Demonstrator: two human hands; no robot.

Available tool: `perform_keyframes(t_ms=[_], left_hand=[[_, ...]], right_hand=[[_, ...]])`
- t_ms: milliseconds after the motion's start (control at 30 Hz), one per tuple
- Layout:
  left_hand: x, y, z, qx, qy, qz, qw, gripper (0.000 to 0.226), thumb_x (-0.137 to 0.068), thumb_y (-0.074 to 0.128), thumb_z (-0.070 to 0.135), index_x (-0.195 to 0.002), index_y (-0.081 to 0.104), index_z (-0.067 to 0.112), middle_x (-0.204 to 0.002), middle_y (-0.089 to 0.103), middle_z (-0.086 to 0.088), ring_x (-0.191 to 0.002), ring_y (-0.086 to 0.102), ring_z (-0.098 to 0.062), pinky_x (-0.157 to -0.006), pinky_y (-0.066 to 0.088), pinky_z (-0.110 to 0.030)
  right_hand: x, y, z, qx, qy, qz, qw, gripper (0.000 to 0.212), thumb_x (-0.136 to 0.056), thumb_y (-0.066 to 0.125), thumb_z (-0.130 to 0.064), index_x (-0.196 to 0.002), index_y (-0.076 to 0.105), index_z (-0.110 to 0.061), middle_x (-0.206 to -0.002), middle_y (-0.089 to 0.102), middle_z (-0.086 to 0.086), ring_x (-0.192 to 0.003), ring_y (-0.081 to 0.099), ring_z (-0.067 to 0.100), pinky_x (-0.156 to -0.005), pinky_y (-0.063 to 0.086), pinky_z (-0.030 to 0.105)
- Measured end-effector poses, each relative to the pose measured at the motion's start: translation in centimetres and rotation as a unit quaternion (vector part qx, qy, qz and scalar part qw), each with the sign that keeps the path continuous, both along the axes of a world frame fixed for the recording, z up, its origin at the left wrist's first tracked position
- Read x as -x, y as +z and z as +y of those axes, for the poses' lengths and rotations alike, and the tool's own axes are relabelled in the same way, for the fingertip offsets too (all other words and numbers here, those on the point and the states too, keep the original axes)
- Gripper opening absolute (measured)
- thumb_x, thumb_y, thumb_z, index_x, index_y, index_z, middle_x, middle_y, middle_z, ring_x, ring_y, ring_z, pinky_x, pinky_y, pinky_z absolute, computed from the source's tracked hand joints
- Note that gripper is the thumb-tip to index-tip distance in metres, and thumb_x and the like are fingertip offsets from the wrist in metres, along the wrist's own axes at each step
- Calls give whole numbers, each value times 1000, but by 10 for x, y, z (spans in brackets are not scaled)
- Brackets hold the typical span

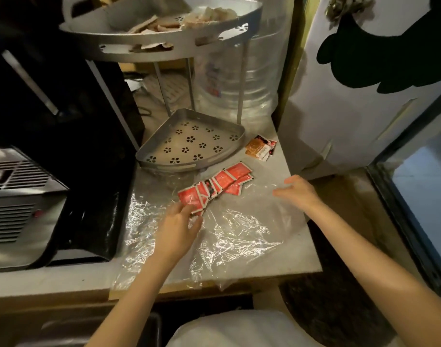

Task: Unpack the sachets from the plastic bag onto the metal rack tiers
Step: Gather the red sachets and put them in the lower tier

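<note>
A clear crumpled plastic bag [234, 236] lies flat on the grey counter. Several red sachets [214, 187] lie in a fanned row at the bag's far end. My left hand [178, 225] rests on the near end of that row, fingertips touching the red sachets. My right hand [298, 190] hovers over the bag's right side, fingers apart and holding nothing. A small pile of orange and white sachets [260, 147] sits on the counter by the rack. The metal rack's lower tier [149, 152] holds nothing. Its upper tier [179, 43] holds pale sachets.
A black appliance [51, 96] and a silver vented box [16, 196] stand at the left. A large clear water bottle [239, 78] stands behind the rack. A white fridge door [364, 96] is at the right. The counter's edge [314, 246] drops off at the right.
</note>
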State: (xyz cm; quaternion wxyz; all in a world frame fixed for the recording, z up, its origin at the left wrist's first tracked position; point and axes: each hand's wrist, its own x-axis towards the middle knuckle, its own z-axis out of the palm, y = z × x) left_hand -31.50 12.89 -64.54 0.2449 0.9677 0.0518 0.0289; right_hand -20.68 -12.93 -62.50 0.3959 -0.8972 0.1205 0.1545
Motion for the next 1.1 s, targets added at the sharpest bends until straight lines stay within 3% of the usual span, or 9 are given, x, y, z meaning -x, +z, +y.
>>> perform_keyframes(t_ms=[100,200,267,333,467,733,900,1033,1100], left_hand=[[0,1,-13,-23,-81,-14,996,48,-90,33,42,-124,55,16,-133,52,-6,-123,46,-24,-105,38,-46],[-11,2,-31,0,-158,13,987,70,-85,8,54,-138,38,19,-149,30,4,-140,21,-15,-115,11,-33],[-20,-1,-41,53,-170,50,983,69,-86,8,55,-141,29,20,-151,18,9,-141,8,-8,-115,1,-28],[-26,-6,-46,106,-152,89,979,67,-87,10,55,-142,26,21,-152,17,9,-141,3,-6,-117,0,-32],[-27,-12,-46,111,-137,113,978,81,-76,-3,64,-143,22,26,-150,10,16,-137,-3,0,-114,-3,-31],[-29,-17,-47,93,-141,142,975,63,-85,0,48,-143,13,27,-154,6,12,-142,-4,-5,-115,-5,-30],[-31,-20,-44,73,-151,152,974,56,-93,0,46,-144,10,26,-154,3,10,-138,-6,0,-115,-6,-30],[-32,-17,-42,93,-156,153,971,98,-65,-15,78,-145,9,26,-147,-3,18,-137,-8,1,-115,-6,-30],[-33,-18,-44,94,-156,148,972,92,-68,-12,69,-146,8,25,-150,-2,16,-140,-7,-2,-116,-6,-31]], right_hand=[[-4,-6,1,-1,-19,-14,1000,49,-75,71,-17,-119,55,-4,-121,58,14,-110,55,27,-77,38,23],[-3,-9,1,-28,-36,-25,999,48,-73,72,-10,-118,55,-5,-111,58,12,-104,57,27,-73,37,22],[-1,-10,0,-45,-35,-32,998,48,-72,72,-7,-117,54,-6,-101,54,8,-92,56,23,-64,39,22],[1,-11,-3,-55,-31,-38,997,46,-71,72,-5,-114,55,-6,-97,54,7,-86,54,20,-54,37,17],[3,-16,-6,-68,-42,-31,996,41,-69,74,-7,-107,60,-9,-95,57,4,-85,55,18,-54,38,18],[11,-14,-25,-184,-40,-46,981,27,-72,75,-5,-91,61,-17,-73,56,-2,-73,54,13,-60,40,19],[22,-5,-31,-234,-6,-39,972,25,-75,73,-10,-92,63,-25,-76,55,-3,-67,51,9,-58,38,19],[27,0,-38,-265,5,-26,964,24,-77,71,-11,-93,64,-27,-87,61,1,-70,54,12,-55,41,18],[29,1,-44,-290,9,-24,957,25,-78,70,-10,-95,65,-26,-89,61,3,-75,58,14,-58,45,17]])
